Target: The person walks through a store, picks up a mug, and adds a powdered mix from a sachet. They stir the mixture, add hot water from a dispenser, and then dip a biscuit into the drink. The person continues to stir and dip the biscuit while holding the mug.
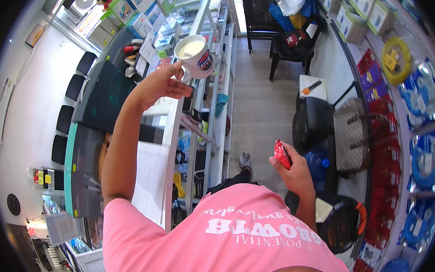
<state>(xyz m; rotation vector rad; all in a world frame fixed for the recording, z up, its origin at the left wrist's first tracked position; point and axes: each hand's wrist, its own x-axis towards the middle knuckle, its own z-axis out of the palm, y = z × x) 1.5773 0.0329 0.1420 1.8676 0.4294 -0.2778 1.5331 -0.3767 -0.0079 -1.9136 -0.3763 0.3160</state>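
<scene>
My left hand (167, 85) reaches out over the glass counter, with its thumb and forefinger at the handle of a white mug (203, 62). Its other fingers stretch out below the handle. The mug has a dark blue and red print, and its inside looks pale and creamy. Whether the mug rests on the counter or is held just above it, I cannot tell. Lower down on the right, my right hand (295, 170) is closed around a small, shiny red packet (281, 154). Part of the packet is hidden by the fingers.
Glass display shelves (210, 131) run along my left, with paper sheets (150, 182) beside them. A black chair (296, 46) loaded with bags stands ahead. To the right are a checkered handbag (351, 137), a blue water bottle (319, 164) and hanging packs of blue cable (425, 162).
</scene>
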